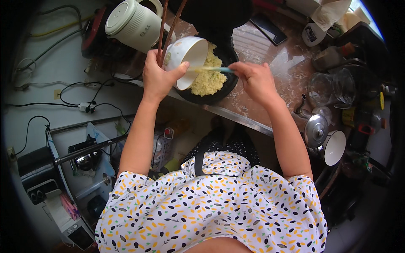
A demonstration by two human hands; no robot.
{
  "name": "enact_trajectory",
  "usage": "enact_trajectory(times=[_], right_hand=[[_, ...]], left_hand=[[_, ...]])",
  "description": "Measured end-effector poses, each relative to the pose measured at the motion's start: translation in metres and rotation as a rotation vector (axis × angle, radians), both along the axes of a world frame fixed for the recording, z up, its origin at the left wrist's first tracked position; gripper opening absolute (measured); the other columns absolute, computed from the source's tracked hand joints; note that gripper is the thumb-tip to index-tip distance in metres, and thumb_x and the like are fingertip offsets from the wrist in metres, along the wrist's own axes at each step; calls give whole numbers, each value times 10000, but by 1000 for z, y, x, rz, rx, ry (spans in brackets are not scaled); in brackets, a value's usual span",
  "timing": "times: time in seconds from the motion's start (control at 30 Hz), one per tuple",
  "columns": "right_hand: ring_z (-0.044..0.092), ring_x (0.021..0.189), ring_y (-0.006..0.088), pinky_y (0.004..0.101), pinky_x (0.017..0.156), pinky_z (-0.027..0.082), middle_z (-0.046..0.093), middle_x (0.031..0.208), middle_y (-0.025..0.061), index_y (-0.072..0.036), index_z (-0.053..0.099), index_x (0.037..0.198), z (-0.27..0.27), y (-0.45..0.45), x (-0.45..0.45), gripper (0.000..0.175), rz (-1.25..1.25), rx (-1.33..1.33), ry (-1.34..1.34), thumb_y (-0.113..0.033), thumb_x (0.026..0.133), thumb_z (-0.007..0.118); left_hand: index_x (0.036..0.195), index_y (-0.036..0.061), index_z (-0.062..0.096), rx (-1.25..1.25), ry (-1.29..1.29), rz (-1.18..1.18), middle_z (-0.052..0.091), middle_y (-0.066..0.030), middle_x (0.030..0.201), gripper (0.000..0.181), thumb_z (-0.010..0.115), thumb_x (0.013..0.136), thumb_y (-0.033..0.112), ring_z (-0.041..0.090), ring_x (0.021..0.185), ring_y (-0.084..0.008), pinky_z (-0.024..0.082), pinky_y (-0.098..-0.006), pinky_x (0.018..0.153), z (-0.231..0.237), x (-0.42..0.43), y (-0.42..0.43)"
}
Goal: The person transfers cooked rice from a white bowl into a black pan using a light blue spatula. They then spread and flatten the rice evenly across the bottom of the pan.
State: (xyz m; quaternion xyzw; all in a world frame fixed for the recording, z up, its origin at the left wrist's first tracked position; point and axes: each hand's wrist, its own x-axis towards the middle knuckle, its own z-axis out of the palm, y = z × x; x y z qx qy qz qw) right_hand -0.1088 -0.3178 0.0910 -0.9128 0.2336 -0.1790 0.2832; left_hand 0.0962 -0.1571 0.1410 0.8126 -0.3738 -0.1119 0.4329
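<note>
In my left hand [163, 74] is a white bowl [182, 52], tipped on its side with its mouth facing right, and a pair of brown chopsticks [167, 28] pointing up past it. My right hand [256, 79] grips a light-blue handled utensil [216, 69]; its yellowish end reaches into the bowl's mouth and its exact kind is unclear. Below the bowl, a lumpy pale-yellow mixture with green bits [210, 80] lies in a round black electric griddle or pan [232, 83]. The bowl hides part of the mixture.
A cream kettle [136, 27] stands left of the bowl. On the marbled countertop [250, 104] lies a phone [268, 29]. Along the right are a glass pitcher [330, 88], a metal teapot [315, 129], a white enamel bowl [334, 148] and a bottle [330, 57]. The counter's metal edge [237, 119] runs before me.
</note>
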Motion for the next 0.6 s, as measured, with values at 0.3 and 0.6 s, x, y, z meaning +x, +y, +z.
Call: enact_trajectory(times=[0.3, 0.6], right_hand=[[602, 790, 220, 369, 726, 345, 620, 721, 18, -205, 677, 939, -8, -3, -2, 155, -18, -77, 90, -125, 845, 583], [602, 827, 254, 400, 740, 354, 620, 779, 51, -186, 671, 968, -2, 10, -18, 213, -166, -192, 214, -87, 815, 559]], left_hand=[[1073, -9, 473, 19, -151, -12, 575, -105, 1007, 582, 804, 670, 249, 589, 880, -153, 496, -297, 782, -3, -12, -13], [1052, -8, 500, -322, 189, 220, 547, -54, 958, 552, 756, 711, 342, 533, 880, -118, 456, -280, 760, -12, 6, 6]])
